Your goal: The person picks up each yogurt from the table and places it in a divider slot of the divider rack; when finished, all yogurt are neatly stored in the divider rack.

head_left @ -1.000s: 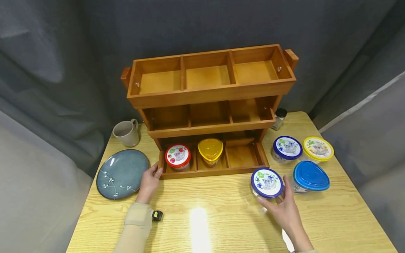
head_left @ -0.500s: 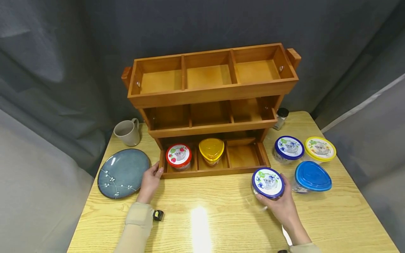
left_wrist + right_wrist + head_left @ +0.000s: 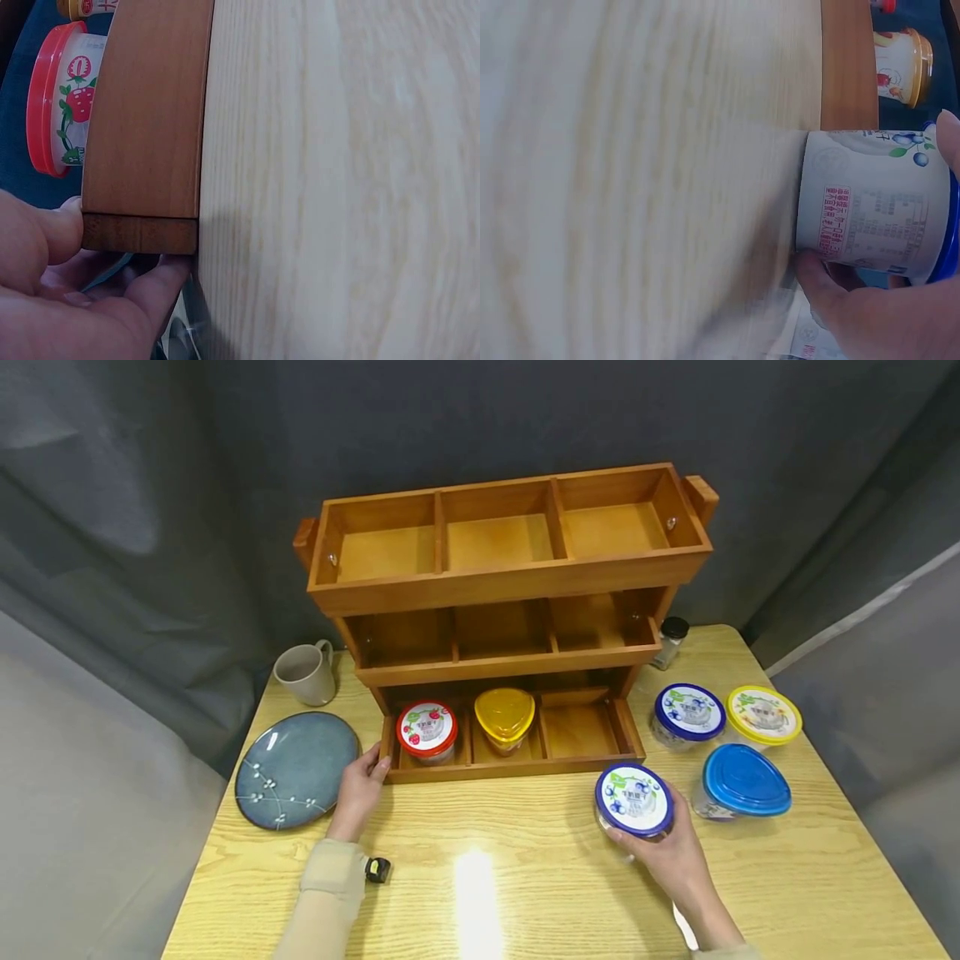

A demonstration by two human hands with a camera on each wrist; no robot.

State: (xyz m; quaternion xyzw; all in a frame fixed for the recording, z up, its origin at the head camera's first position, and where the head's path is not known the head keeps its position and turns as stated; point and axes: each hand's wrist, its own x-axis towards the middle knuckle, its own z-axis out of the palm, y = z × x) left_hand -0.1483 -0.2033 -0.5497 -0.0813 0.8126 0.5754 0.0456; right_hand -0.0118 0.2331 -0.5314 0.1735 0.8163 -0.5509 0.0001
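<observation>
My right hand (image 3: 670, 847) grips a round tub (image 3: 634, 800) with a dark-blue blueberry lid, thumb at the near side and fingers round the right. In the right wrist view, the tub's white printed wall (image 3: 874, 202) shows, its base close to the tabletop. My left hand (image 3: 360, 789) holds the front left corner of the three-tier wooden rack (image 3: 495, 770), thumb over the top edge and fingertips against the end. On the rack's bottom tier, a red-lidded strawberry tub (image 3: 427, 729) sits in the left compartment and a yellow-lidded triangular tub (image 3: 504, 718) in the middle one.
Right of the rack stand another blue-lidded tub (image 3: 689, 712), a yellow-lidded tub (image 3: 764, 716), a triangular tub with light-blue lid (image 3: 746, 779) and a black-capped jar (image 3: 671, 643). At left are a blue-grey plate (image 3: 296, 768) and a mug (image 3: 307, 674).
My right hand has closed round the blue-lidded tub, where its fingers stood looser before. The tub has shifted very slightly toward me. My left hand keeps its hold on the rack corner.
</observation>
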